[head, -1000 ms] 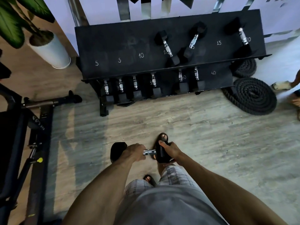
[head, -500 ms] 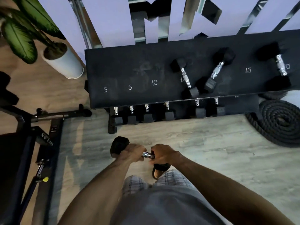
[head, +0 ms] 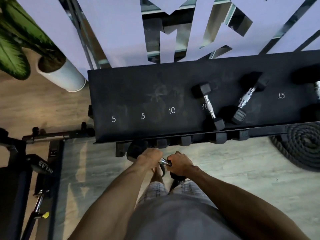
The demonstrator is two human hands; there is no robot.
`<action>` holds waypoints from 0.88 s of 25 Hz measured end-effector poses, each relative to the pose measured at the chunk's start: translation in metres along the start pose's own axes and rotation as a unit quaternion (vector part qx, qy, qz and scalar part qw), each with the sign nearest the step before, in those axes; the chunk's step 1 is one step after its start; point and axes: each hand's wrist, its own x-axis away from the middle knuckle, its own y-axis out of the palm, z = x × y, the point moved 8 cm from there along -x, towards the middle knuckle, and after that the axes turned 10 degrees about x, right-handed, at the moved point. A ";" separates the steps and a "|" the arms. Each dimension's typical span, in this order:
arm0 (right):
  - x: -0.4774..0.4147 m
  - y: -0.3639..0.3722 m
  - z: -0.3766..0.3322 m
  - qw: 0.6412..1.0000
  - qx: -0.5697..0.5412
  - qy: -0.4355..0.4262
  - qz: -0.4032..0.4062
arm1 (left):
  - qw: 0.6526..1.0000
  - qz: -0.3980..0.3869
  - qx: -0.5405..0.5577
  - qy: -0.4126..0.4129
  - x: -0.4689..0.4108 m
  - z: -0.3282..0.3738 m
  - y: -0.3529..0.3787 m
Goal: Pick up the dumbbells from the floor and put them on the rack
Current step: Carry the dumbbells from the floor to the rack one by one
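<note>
While the person stands close at the rack's front edge, the carry step is in hand: one dumbbell [head: 163,161] is off the floor and held across the body just short of the rack [head: 138,94], a little below the middle of the view. The left hand [head: 149,157] has its fingers clenched round the left end of the chrome handle, with the dark head showing beyond it toward nine o'clock. The right hand [head: 180,164] grasps the right end, its fingers curled round the handle, and the other head is mostly hidden under it. The rack's top shelf lies at twelve o'clock from the hands; its left half, over the chalked 5, 5 and 10, carries nothing. A small hex dumbbell [head: 208,106] and a tilted one [head: 245,100] lie toward two o'clock, and a row of dumbbell ends [head: 186,141] shows on the lower tier just ahead of the knuckles. A coiled rope [head: 301,146] lies on the floor at three o'clock. The next move likely calls for lifting the load over the shelf's front lip and setting it down on a free spot, probably the left half, before the fingers let go. Which mark fits its weight cannot be told.
</note>
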 end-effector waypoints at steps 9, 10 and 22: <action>-0.054 -0.061 0.023 0.985 -0.107 0.127 0.051 | 0.961 0.041 -0.219 0.162 -0.065 -0.016 -0.113; -0.058 -0.065 0.025 0.982 -0.121 0.138 0.052 | 0.954 0.056 -0.237 0.173 -0.068 -0.019 -0.124; -0.093 -0.088 0.067 0.959 -0.186 0.211 0.034 | 0.977 0.077 0.196 -0.039 -0.129 -0.089 -0.209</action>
